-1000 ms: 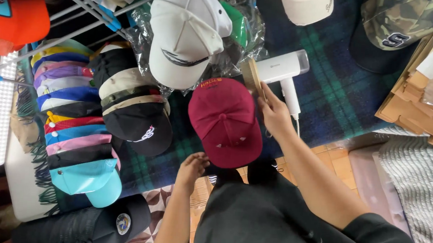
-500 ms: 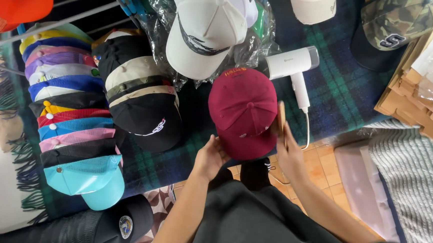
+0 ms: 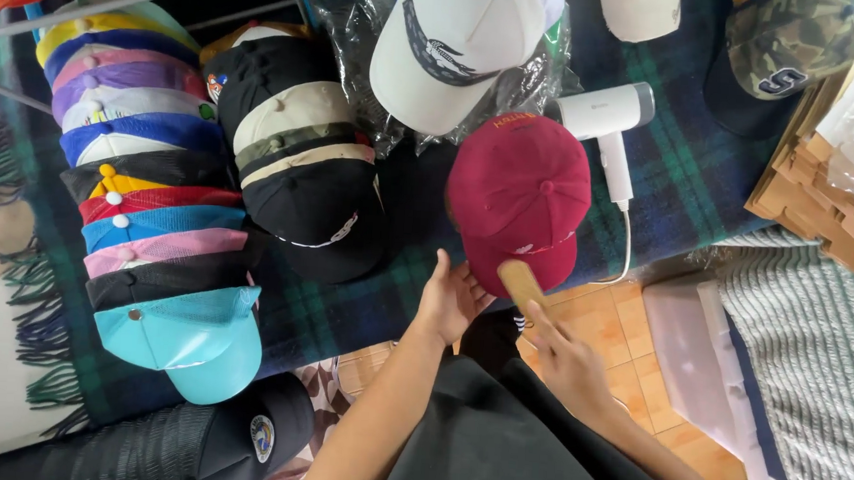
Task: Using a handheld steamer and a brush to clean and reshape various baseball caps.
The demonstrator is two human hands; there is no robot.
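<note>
Nearest the camera, your dark top (image 3: 523, 453) filled the bottom of the view, and both forearms reached up from it. Your right hand (image 3: 566, 362) was closed around the handle of a light wooden tool (image 3: 523, 281), its flat end lying against the lower edge of the maroon baseball cap (image 3: 518, 198); what kind of tool it was could not be made out, since your fingers hid its lower part. Your left hand (image 3: 451, 299) was loosely open, fingers stretched toward the cap's lower edge, touching or almost touching it; whether it gripped the fabric could not be told.

The maroon cap lay crown up on a dark blue and green plaid blanket (image 3: 688, 177). It had a button on top, stitched panels, small yellow lettering near the far edge and pale stitching near the close one. Its brim was not clearly visible.

Just beyond it lay a white handheld steamer (image 3: 607, 118) with its cord trailing down. To the left sat a black cap (image 3: 310, 213) in a stack, and further left a row of overlapping coloured caps, the closest a turquoise cap (image 3: 189, 339). Farther off, a white cap (image 3: 453, 49) rested on crinkled clear plastic, and a camouflage cap (image 3: 790, 45) was cut off by the top edge.
</note>
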